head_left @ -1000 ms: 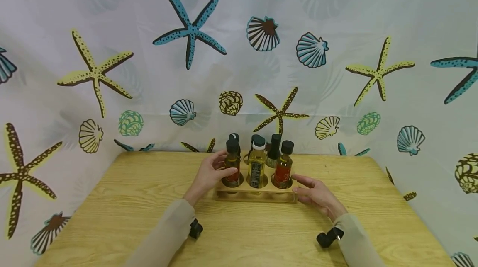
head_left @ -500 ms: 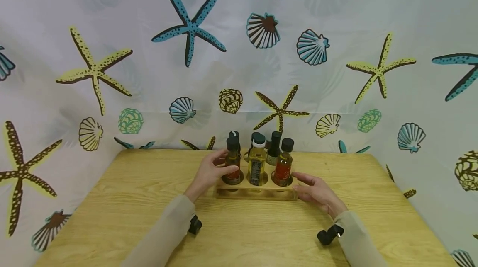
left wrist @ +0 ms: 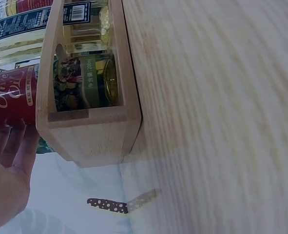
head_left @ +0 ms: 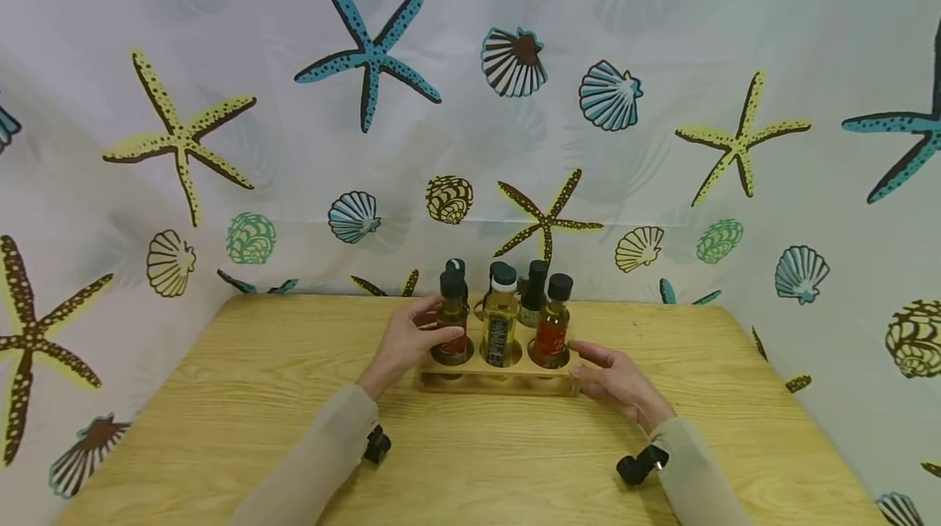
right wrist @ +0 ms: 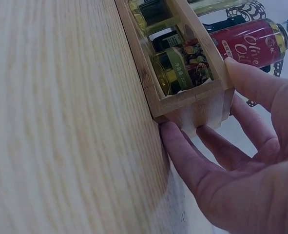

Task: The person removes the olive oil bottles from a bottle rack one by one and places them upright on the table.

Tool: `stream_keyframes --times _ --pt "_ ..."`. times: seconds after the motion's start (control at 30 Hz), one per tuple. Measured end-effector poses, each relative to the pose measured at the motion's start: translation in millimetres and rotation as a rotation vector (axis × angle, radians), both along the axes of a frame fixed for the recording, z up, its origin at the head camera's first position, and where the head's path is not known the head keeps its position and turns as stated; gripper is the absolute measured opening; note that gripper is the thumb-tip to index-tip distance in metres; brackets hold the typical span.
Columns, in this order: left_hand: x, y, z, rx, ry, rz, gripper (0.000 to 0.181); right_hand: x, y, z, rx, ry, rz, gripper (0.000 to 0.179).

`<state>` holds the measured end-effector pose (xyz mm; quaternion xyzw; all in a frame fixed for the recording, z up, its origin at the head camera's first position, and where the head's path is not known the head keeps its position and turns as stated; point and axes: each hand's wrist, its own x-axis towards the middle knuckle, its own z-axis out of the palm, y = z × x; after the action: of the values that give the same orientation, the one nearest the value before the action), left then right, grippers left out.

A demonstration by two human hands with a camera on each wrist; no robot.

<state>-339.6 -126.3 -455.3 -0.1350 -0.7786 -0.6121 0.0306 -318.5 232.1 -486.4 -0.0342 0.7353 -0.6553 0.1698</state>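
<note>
A two-tier wooden bottle rack stands on the table, bottles upright in its round holes. My left hand grips the front-left olive oil bottle, its thumb across the red label and its fingers behind. That bottle sits in its hole. In the left wrist view, several fingers lie against the red label above the top board. My right hand touches the rack's right end with spread fingers. Its thumb is at the top board's edge, close to the other red-labelled olive oil bottle.
Between the red-labelled bottles stands a clear bottle of yellow oil with a dark cap. Dark-capped bottles, among them a dark one, fill the back row. A patterned curtain hangs behind the wooden table.
Both hands keep their places on the bottle and the rack. Only the head view shifts slightly.
</note>
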Motion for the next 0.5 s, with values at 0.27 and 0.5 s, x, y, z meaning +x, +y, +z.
stream_keyframes --times 0.27,0.5 --pt "4.3 -1.2 8.2 0.015 -0.002 0.047 0.070 0.0 0 0.4 -0.012 -0.009 -0.019 0.058" --pt "2.4 -3.9 19.5 0.082 0.063 0.052 0.064 -1.4 1 -1.7 -0.009 -0.005 -0.011 0.059"
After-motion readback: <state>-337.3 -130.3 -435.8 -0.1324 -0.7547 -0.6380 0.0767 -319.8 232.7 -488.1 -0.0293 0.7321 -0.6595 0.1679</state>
